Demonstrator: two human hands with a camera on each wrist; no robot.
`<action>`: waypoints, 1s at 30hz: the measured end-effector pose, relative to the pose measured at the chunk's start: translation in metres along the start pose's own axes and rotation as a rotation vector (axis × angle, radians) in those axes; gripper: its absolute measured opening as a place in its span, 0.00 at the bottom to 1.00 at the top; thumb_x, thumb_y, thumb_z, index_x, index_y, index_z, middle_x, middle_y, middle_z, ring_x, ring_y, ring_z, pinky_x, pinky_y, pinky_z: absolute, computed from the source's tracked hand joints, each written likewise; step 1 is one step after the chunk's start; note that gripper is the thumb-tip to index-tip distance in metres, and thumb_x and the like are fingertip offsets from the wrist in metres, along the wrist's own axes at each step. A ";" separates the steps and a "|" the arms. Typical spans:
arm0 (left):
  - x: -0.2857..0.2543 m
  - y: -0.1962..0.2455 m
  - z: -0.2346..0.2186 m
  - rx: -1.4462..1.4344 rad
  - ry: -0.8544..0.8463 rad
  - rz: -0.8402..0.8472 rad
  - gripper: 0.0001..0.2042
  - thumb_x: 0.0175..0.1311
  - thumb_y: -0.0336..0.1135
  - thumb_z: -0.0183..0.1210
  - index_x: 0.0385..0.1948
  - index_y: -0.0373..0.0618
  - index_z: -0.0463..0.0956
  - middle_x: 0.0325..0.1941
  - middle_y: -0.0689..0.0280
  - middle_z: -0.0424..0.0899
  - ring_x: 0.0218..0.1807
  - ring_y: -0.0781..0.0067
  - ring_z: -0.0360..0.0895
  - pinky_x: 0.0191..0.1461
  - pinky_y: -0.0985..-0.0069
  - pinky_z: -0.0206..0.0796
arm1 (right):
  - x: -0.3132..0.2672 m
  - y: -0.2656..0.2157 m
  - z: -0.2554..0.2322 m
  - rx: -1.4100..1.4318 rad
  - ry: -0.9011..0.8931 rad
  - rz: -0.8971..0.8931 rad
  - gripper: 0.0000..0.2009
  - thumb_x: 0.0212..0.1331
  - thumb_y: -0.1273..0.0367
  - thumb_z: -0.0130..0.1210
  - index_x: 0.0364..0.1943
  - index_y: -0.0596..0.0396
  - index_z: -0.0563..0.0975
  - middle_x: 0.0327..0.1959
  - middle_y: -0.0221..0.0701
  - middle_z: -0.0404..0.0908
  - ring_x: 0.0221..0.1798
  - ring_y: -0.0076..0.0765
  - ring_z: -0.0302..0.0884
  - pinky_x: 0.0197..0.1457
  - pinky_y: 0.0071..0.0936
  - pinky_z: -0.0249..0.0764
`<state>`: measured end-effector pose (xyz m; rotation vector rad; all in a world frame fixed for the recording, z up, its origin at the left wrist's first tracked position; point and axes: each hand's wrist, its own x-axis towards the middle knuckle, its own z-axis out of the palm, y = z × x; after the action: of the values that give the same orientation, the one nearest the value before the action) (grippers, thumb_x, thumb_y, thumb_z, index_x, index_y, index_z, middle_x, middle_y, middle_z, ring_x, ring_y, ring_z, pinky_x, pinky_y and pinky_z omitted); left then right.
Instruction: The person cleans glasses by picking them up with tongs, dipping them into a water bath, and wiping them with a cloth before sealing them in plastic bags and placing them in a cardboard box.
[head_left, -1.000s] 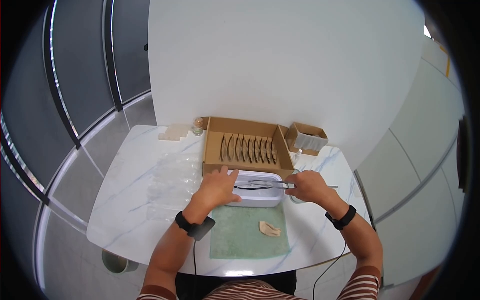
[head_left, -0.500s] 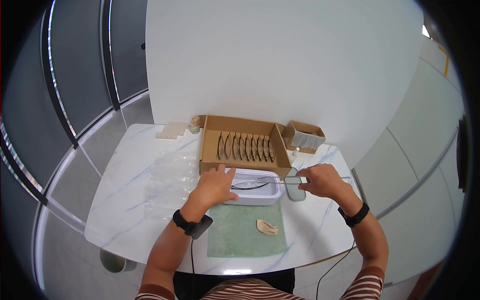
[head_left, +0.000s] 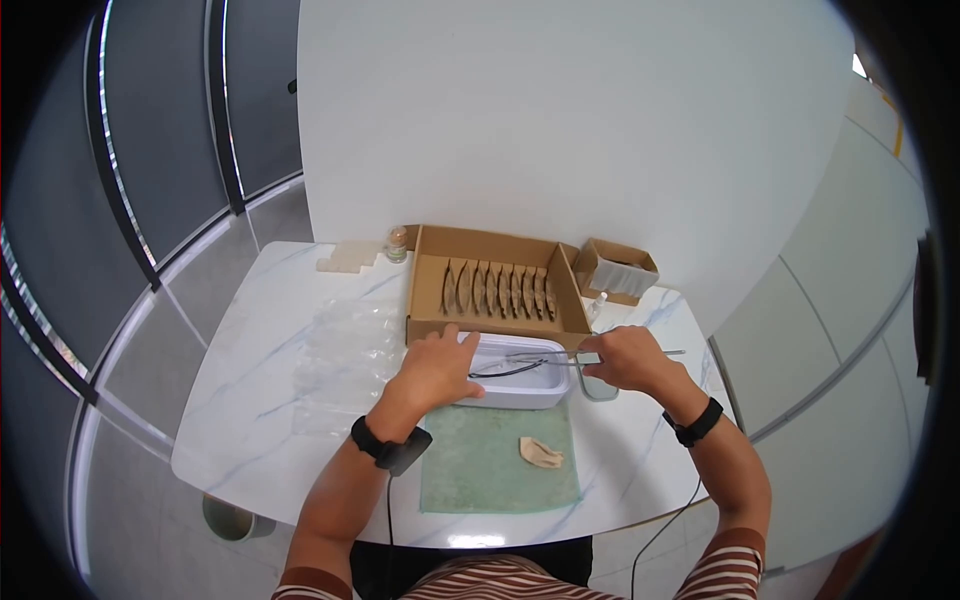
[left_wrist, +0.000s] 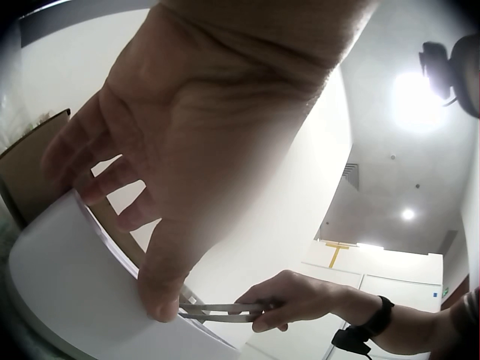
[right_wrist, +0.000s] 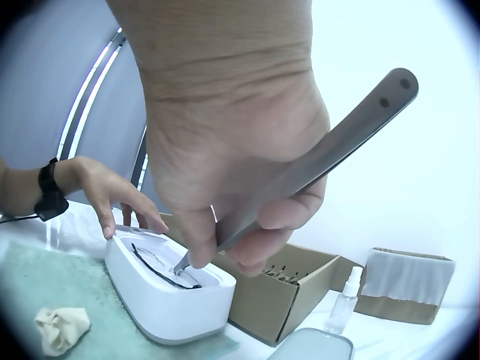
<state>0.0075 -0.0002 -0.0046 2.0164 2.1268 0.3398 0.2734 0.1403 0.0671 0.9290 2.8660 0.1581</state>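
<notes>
We pinch metal tweezers [right_wrist: 337, 152] in our right grip [head_left: 630, 358], tips at eyeglasses [right_wrist: 154, 268] inside a white tub [head_left: 520, 399] on the far edge of the green cloth [head_left: 480, 470], our left grip [head_left: 435, 370] spread across the tub.

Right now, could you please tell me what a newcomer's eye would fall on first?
Probably the white tub mid-table, with dark-framed glasses inside: the left hand holds its left end while the right hand holds metal tweezers reaching into it. Just behind, an open cardboard box shows a neat row of dark, curved pieces.
</notes>
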 end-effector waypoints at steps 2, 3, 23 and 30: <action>0.000 0.000 -0.001 0.002 -0.007 -0.005 0.42 0.51 0.53 0.73 0.69 0.46 0.68 0.62 0.51 0.73 0.61 0.48 0.75 0.62 0.57 0.71 | 0.001 -0.002 0.001 0.010 0.003 0.000 0.16 0.55 0.60 0.68 0.47 0.47 0.86 0.30 0.41 0.86 0.38 0.51 0.85 0.42 0.44 0.78; 0.000 0.000 -0.001 0.004 -0.011 -0.008 0.42 0.51 0.53 0.73 0.69 0.46 0.68 0.62 0.52 0.73 0.61 0.48 0.75 0.62 0.57 0.71 | 0.001 -0.002 0.000 0.012 0.003 0.001 0.16 0.56 0.59 0.67 0.47 0.46 0.86 0.31 0.41 0.86 0.38 0.51 0.85 0.43 0.44 0.78; 0.000 0.001 -0.002 -0.004 -0.005 -0.003 0.43 0.50 0.53 0.74 0.69 0.45 0.68 0.63 0.50 0.73 0.63 0.47 0.75 0.63 0.57 0.70 | -0.022 -0.028 0.015 -0.073 0.174 -0.049 0.11 0.58 0.63 0.66 0.42 0.51 0.82 0.31 0.33 0.84 0.35 0.46 0.85 0.35 0.42 0.78; 0.000 0.000 -0.001 0.006 0.002 0.001 0.43 0.50 0.53 0.74 0.69 0.44 0.67 0.63 0.52 0.74 0.63 0.48 0.75 0.63 0.57 0.70 | -0.027 -0.027 0.023 -0.044 0.206 -0.012 0.10 0.59 0.64 0.65 0.42 0.49 0.83 0.31 0.33 0.85 0.33 0.46 0.85 0.35 0.42 0.78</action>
<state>0.0072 -0.0003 -0.0035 2.0214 2.1305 0.3366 0.2830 0.1041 0.0426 0.9376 3.0397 0.3337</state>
